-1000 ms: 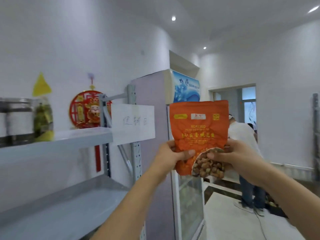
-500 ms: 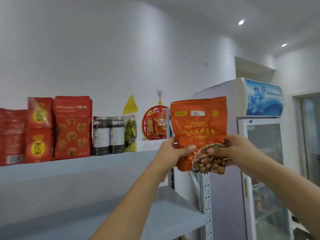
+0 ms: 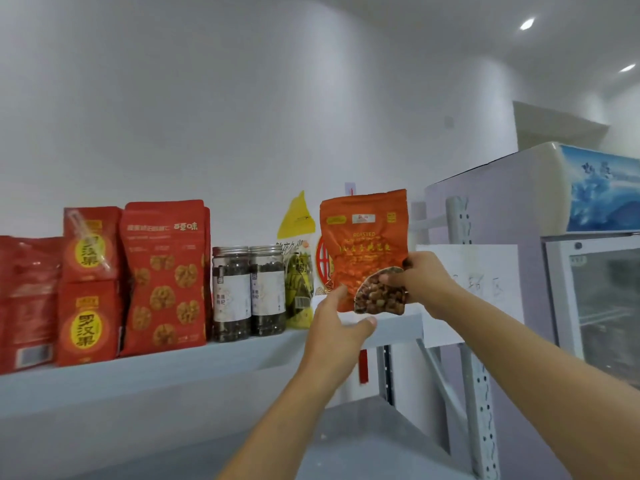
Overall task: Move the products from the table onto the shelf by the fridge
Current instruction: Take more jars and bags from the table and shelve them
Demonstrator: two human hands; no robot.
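An orange bag of roasted peanuts stands upright at the right end of the upper grey shelf, its base at the shelf's surface. My right hand grips its lower right corner. My left hand is just below the bag's lower left corner, fingers spread, with a fingertip at the bag's edge; I cannot tell if it still touches. To the bag's left on the shelf stand a yellow-green pouch, two dark jars and several red bags.
A fridge with a glass door stands right of the shelf. A white paper sign hangs on the perforated shelf upright. A lower grey shelf lies beneath. A red wall ornament is partly hidden behind the bag.
My view swung left from the fridge to the shelf. Both hands carried the orange bag left and forward onto the shelf's right end; my left hand has slipped off its side to below it.
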